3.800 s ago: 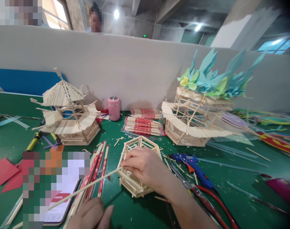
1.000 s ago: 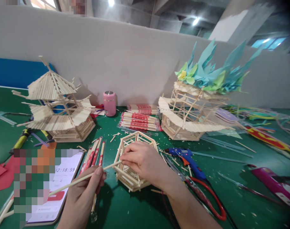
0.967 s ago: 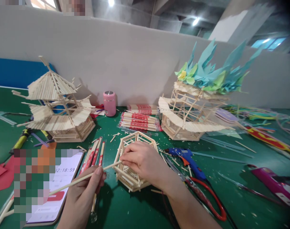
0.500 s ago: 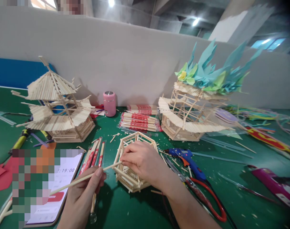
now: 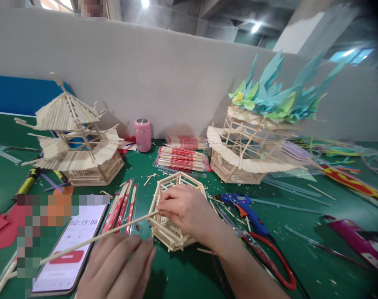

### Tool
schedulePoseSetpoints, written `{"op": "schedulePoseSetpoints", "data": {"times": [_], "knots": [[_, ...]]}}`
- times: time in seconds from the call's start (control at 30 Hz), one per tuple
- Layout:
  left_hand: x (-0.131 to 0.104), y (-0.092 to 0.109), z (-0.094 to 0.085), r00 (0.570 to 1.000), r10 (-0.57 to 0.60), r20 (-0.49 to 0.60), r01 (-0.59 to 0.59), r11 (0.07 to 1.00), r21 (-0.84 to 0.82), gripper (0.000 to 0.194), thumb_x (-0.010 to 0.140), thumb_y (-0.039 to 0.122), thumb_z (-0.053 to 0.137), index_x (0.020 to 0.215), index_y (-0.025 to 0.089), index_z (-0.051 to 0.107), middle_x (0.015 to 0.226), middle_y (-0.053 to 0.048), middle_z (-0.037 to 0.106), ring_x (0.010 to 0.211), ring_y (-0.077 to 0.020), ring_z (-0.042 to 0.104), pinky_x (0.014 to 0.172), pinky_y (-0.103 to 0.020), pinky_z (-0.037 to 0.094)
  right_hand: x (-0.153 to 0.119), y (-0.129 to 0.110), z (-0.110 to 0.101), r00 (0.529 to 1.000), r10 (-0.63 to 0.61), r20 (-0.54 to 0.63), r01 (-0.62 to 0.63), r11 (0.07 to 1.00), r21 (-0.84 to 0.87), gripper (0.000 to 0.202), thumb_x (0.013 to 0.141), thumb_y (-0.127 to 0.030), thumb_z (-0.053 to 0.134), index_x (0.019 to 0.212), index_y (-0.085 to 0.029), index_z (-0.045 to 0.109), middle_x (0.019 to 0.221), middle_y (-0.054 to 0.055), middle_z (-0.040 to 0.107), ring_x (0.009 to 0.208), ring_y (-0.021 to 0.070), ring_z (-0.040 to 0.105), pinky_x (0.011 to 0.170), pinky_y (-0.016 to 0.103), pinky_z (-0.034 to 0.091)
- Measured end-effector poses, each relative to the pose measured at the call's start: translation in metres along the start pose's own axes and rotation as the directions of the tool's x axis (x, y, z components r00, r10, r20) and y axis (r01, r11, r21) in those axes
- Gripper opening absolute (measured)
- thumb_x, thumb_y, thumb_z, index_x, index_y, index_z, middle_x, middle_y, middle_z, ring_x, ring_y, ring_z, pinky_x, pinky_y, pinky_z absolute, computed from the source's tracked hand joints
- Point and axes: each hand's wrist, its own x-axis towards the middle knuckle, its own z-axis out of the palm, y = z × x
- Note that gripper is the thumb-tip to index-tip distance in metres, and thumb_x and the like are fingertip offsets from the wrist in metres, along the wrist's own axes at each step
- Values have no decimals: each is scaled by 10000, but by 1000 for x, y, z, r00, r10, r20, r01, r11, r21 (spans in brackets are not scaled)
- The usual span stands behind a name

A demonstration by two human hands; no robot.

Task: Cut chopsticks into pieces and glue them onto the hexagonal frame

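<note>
My right hand is closed in a pinch on one end of a long wooden chopstick, at the left rim of a small many-sided frame built from sticks. The chopstick slants down to the left, over the phone. Below it, off the stick, is my left hand, slightly blurred, with loosely bent fingers somewhat apart; its thumb is hidden. Wrapped chopsticks in red-printed sleeves lie just beyond the left hand.
Two stick pavilions stand behind, the right one topped with blue-green paper leaves. A pink flask and more chopstick packs sit between. A blue glue gun and red-handled cutters lie right, a phone left.
My left hand has let go of the chopstick and moved down and slightly right. The right hand keeps its pinch in the same place.
</note>
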Motion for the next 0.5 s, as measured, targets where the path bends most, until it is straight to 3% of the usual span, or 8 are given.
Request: {"op": "schedulePoseSetpoints", "data": {"times": [0.07, 0.17, 0.33, 0.5], "knots": [[2, -11, 0, 998, 42, 56, -53, 975, 217, 257, 806, 183, 577, 1059, 136, 584, 900, -110, 694, 867, -279, 584, 737, -406, 424, 0, -1, -1, 1000, 4, 5, -4, 1000, -3, 93, 814, -183, 634, 798, -192, 725, 828, 18, 699, 785, 162, 602, 687, 274, 398], [8, -23, 2, 988, 17, 154, -72, 929, 362, 251, 840, 189, 492, 1056, 115, 594, 936, -110, 706, 893, -310, 589, 721, -433, 380, 1, -2, -2, 1000, 11, 10, -11, 1000, -3, 88, 811, -177, 641, 792, -185, 727, 822, 22, 698, 785, 158, 605, 688, 269, 402], [11, -24, 4, 977, 52, 208, -129, 917, 378, 246, 847, 119, 430, 1014, 96, 610, 856, -93, 714, 726, -231, 617, 668, -379, 355, 0, -2, -2, 1000, 16, 12, -16, 1000, 2, 86, 816, -194, 640, 800, -189, 725, 814, 15, 695, 781, 155, 611, 689, 269, 410], [8, -22, 0, 967, 62, 247, -152, 919, 365, 250, 841, 121, 440, 1019, 81, 611, 849, -100, 707, 712, -227, 621, 670, -370, 360, 0, 0, 0, 1000, 15, 4, -15, 1000, 9, 85, 816, -205, 641, 809, -193, 725, 815, 15, 697, 785, 159, 611, 696, 269, 411]]}}
